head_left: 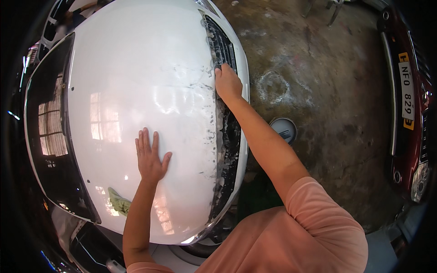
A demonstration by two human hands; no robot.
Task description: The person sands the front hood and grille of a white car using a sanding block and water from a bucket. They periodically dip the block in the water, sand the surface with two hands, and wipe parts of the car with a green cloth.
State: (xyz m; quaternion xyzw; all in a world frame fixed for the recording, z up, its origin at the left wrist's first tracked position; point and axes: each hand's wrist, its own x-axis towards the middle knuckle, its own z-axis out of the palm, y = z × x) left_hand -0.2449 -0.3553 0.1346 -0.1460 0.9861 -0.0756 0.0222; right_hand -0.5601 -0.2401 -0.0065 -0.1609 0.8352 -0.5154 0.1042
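Note:
A white car's hood (132, 59) spreads out in front of me, glossy with window reflections. Its front edge beside the dark grille (220, 43) is worn, with patchy grey and dark marks. My left hand (152, 160) rests flat on the middle of the hood, fingers stretched out. At the front edge, next to the grille, my right hand (228, 83) is closed with its fingers curled under. Whatever it grips, if anything, is hidden by the hand. A crumpled green cloth (119, 202) lies on the hood near my left forearm.
Below my right forearm, a round grey bucket (286, 126) with water in it stands on the stained concrete floor (327, 113). A dark red car (396, 154) faces from the right. The white car's windshield (45, 123) is at left, with a person (73, 20) beyond.

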